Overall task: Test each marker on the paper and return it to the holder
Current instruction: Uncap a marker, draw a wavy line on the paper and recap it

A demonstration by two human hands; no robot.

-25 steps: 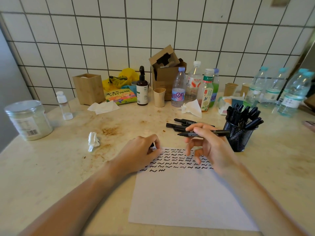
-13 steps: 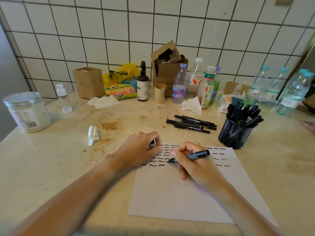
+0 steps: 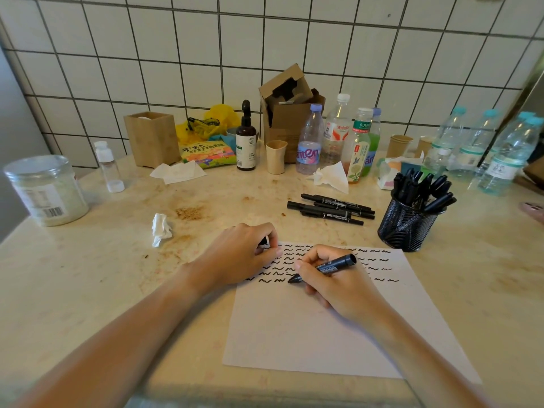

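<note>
A white sheet of paper [image 3: 309, 328] lies on the table, its top rows filled with black squiggles. My right hand [image 3: 335, 284] grips an uncapped black marker [image 3: 323, 268] with its tip on the paper at the lowest row of marks. My left hand [image 3: 244, 254] rests on the paper's top left corner, curled round a small black piece, likely the marker's cap [image 3: 264, 241]. Several capped black markers [image 3: 329, 208] lie on the table behind the paper. A black mesh holder [image 3: 407, 223] with several markers stands to the right.
Bottles, a paper cup [image 3: 276, 156], a cardboard box [image 3: 290, 113], a wooden box [image 3: 151, 138] and tissues line the tiled wall. A plastic jar [image 3: 45, 189] stands at the far left. A crumpled tissue [image 3: 161, 228] lies left of the paper.
My right hand brought the marker down from above the paper and set its tip on the lowest row of squiggles. My left hand stayed on the paper's corner.
</note>
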